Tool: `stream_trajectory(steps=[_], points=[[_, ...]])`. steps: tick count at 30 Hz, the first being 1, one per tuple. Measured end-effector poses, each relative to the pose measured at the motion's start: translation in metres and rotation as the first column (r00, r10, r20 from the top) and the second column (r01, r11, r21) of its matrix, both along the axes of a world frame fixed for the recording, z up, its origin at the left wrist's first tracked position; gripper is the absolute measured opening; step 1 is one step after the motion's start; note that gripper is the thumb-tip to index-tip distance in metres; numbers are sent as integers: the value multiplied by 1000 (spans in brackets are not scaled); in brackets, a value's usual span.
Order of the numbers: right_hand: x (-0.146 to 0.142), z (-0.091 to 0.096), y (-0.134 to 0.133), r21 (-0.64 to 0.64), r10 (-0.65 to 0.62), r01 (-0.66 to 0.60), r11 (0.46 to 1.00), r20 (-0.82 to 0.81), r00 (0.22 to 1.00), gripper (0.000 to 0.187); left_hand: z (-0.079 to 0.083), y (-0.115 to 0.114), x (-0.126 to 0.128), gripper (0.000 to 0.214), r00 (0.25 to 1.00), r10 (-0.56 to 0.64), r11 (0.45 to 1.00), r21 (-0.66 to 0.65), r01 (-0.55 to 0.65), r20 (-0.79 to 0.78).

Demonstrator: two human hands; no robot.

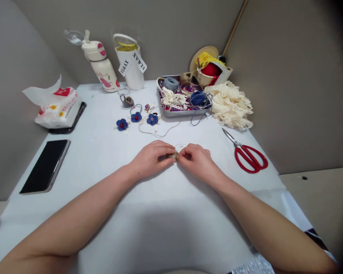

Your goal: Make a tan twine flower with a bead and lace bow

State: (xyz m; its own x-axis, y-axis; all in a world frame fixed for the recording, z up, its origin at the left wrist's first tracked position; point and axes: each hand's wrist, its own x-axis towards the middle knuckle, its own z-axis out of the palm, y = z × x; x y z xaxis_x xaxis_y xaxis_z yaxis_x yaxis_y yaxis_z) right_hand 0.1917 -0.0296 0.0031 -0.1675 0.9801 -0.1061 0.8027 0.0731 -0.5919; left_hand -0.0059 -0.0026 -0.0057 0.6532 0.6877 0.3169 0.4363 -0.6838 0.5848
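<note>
My left hand [152, 156] and my right hand [196, 160] meet at the middle of the white table [108, 160], fingers pinched together on a small tan piece [174, 155] between them. A thin pale cord [160, 134] runs from there toward three blue crocheted flowers [136, 117] lying farther back. Both forearms rest on the table.
Red scissors [247, 154] lie to the right. A metal tray [183, 112] of yarn and lace stands at the back, with a heap of cream lace [230, 104] beside it. A black phone [45, 165] and tissue pack [57, 106] lie left; a bottle [101, 66] and cup [130, 62] stand behind.
</note>
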Motion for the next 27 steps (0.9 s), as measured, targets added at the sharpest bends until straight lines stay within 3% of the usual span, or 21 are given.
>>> stream_trajectory(steps=[7,13,17,21,24,27], points=[[1,1,0,-2,4,-4,1000,-14,1000,15,-3,2,1,15,1000,-17,1000,15,17,1],[5,5,2,27,-24,26,999,-75,997,15,-1,-2,2,18,999,50,999,-20,-50,14],[15,10,9,113,-135,151,982,-138,981,12,2,-3,3,17,995,91,995,-41,-89,50],[32,6,21,250,-223,267,931,-190,956,13,5,-3,4,18,988,126,990,-74,-119,93],[42,-1,29,290,-238,280,915,-171,956,15,3,-2,3,20,981,157,985,-91,-147,111],[45,-7,31,280,-204,224,933,-101,974,16,-1,0,1,22,961,248,965,-120,-234,122]])
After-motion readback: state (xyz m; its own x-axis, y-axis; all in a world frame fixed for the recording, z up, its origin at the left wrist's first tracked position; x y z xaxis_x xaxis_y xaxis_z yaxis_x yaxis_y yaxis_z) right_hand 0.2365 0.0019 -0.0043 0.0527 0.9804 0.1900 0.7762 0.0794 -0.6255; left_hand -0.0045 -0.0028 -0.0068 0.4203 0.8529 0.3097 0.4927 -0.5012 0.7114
